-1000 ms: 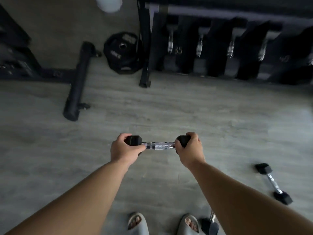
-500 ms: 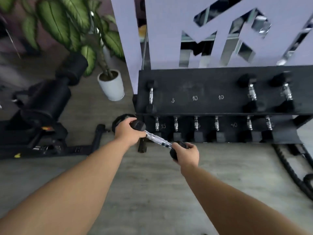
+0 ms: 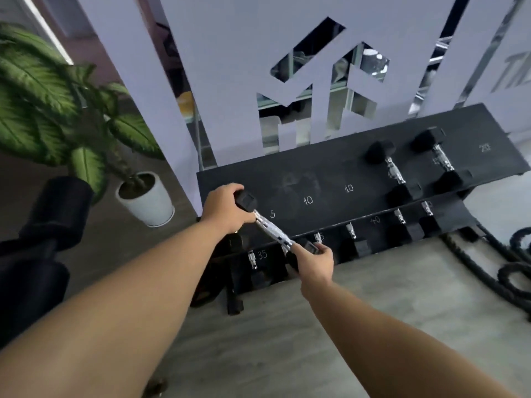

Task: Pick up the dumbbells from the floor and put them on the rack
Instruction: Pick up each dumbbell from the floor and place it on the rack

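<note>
Dumbbell [image 3: 273, 229]: held in the air at both ends, slanting from 10 o'clock down to 4 o'clock, above the left end of the rack's top shelf, by the painted "5".
Left hand [image 3: 225, 209]: grip closed over the upper hexagonal head, fingers wrapped round its far side, thumb side toward the handle.
Right hand [image 3: 314, 261]: grip closed round the lower head, which is mostly hidden by the fingers; sits in front of the lower shelf's front edge.
Dumbbell make: small black matte hex heads, likely rubber; bright, ridged metal handle between them.
Rack [image 3: 330, 179]: black, flat, dull top shelf sloping toward the viewer, white numbers 5, 10, 10 and one near the right end too blurred to be sure of.
Racked dumbbells [image 3: 395, 170]: two larger pairs of black heads with shiny handles, at 2 o'clock from the hands, well apart from the held one.
Lower shelf [image 3: 356, 239]: row of chrome handles, marked 35 and 40.
Floor [image 3: 287, 340]: grey wood-grain planks.
Potted plant [image 3: 143, 196]: white round pot, broad green leaves, at 9 o'clock.
</note>
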The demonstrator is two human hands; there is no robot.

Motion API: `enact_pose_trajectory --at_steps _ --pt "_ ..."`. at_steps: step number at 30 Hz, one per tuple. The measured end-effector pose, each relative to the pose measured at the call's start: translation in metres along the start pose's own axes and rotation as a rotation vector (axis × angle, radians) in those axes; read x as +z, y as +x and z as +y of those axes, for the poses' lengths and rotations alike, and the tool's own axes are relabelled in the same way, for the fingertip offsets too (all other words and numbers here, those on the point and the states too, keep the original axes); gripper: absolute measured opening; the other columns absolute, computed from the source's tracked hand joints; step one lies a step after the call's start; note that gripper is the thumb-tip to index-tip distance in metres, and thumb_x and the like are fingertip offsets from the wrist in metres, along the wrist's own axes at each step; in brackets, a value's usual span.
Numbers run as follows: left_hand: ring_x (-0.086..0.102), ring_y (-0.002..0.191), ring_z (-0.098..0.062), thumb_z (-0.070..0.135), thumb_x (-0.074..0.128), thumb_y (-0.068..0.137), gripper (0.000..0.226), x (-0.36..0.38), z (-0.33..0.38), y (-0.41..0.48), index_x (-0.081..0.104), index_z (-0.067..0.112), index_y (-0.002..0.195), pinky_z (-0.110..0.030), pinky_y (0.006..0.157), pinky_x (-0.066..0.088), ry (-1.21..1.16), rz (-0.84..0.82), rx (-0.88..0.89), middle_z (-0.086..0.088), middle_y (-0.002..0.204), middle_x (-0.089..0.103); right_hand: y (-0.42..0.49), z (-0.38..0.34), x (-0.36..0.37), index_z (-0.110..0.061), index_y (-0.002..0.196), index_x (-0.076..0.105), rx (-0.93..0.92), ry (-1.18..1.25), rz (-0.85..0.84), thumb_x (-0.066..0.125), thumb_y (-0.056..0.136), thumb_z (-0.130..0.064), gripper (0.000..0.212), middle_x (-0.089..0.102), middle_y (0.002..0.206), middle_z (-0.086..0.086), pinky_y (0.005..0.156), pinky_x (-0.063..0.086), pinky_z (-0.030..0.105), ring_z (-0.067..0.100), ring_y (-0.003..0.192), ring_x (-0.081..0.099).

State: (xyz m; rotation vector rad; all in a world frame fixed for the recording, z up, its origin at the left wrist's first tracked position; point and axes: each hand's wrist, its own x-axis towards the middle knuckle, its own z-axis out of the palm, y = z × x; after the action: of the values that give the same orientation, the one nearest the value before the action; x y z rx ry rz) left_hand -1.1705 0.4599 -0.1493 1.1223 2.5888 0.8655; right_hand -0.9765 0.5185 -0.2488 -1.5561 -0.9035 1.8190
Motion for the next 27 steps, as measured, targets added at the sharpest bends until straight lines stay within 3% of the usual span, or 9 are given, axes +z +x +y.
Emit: enact_pose_trajectory --at_steps 1,3,5,10,14,17,20,23,27 --pt "0.061 0.106 -0.024 0.030 0.093 0.058 0.078 0.000 0.001 0.014 0.065 0.021 0.131 -0.031 0.086 0.050 0.012 -0.019 0.019 -0.003 0.118 0.069 0.008 -0.002 0.006 -0.022 0.124 0.055 0.005 -0.008 0.000 0.088 0.057 -0.030 0.075 0.066 0.106 0.003 0.061 0.065 0.034 0.020 0.084 0.072" --pt "0.060 0.101 -0.021 0.028 0.091 0.060 0.077 0.003 0.002 0.040 0.064 0.021 0.132 -0.030 0.082 0.047 0.028 -0.063 0.043 -0.002 0.118 0.068 0.027 -0.007 0.016 -0.016 0.133 0.056 0.005 -0.053 0.001 0.089 0.059 -0.030 0.083 0.068 0.108 0.004 0.076 0.064 0.039 0.021 0.089 0.071" --pt "0.060 0.102 -0.020 0.027 0.091 0.062 0.077 0.010 0.004 0.067 0.062 0.021 0.133 -0.032 0.083 0.048 0.050 -0.095 0.067 -0.001 0.120 0.067 0.048 -0.013 0.023 -0.014 0.139 0.056 -0.013 -0.138 0.002 0.091 0.061 -0.034 0.088 0.069 0.110 0.001 0.084 0.057 0.034 0.019 0.094 0.069" --pt "0.059 0.106 -0.023 0.024 0.090 0.066 0.074 0.030 0.010 0.129 0.060 0.021 0.134 -0.040 0.087 0.053 0.158 -0.139 0.178 0.001 0.120 0.065 0.109 -0.023 0.046 -0.008 0.139 0.057 0.029 -0.255 -0.041 0.095 0.061 -0.038 0.092 0.069 0.115 0.001 0.084 0.052 0.030 0.016 0.095 0.067" --pt "0.058 0.105 -0.023 0.022 0.088 0.066 0.072 0.054 0.000 0.179 0.060 0.020 0.132 -0.042 0.085 0.053 0.220 -0.199 0.247 0.002 0.114 0.062 0.149 -0.025 0.073 -0.007 0.136 0.057 0.084 -0.353 -0.039 0.096 0.059 -0.041 0.093 0.062 0.096 -0.005 0.076 0.048 0.029 0.007 0.075 0.058" --pt "0.056 0.108 -0.023 0.022 0.089 0.067 0.074 0.073 -0.016 0.211 0.058 0.019 0.134 -0.042 0.087 0.052 0.244 -0.266 0.264 0.001 0.117 0.057 0.174 -0.019 0.092 -0.007 0.133 0.057 0.153 -0.432 -0.011 0.095 0.059 -0.041 0.089 0.064 0.096 -0.002 0.079 0.053 0.032 0.013 0.080 0.063" --pt "0.055 0.109 -0.022 0.024 0.088 0.069 0.075 0.095 -0.038 0.245 0.057 0.020 0.137 -0.037 0.087 0.050 0.264 -0.351 0.281 0.003 0.119 0.053 0.197 -0.008 0.113 -0.009 0.112 0.060 0.217 -0.517 -0.004 0.094 0.060 -0.044 0.071 0.066 0.099 0.005 0.072 0.052 0.033 0.023 0.086 0.065" --pt "0.056 0.106 -0.020 0.028 0.088 0.069 0.073 0.118 -0.057 0.275 0.057 0.022 0.135 -0.031 0.081 0.045 0.276 -0.430 0.308 0.005 0.117 0.052 0.218 0.002 0.129 -0.010 0.074 0.060 0.249 -0.568 0.020 0.093 0.058 -0.045 0.051 0.064 0.067 0.004 0.054 0.048 0.032 0.021 0.062 0.062" --pt "0.057 0.110 -0.023 0.030 0.090 0.067 0.075 0.143 -0.078 0.312 0.057 0.022 0.134 -0.033 0.085 0.045 0.301 -0.481 0.339 0.001 0.122 0.053 0.243 0.009 0.153 -0.008 0.064 0.057 0.269 -0.600 0.119 0.094 0.060 -0.043 0.050 0.061 0.059 0.003 0.041 0.041 0.025 0.017 0.053 0.058"
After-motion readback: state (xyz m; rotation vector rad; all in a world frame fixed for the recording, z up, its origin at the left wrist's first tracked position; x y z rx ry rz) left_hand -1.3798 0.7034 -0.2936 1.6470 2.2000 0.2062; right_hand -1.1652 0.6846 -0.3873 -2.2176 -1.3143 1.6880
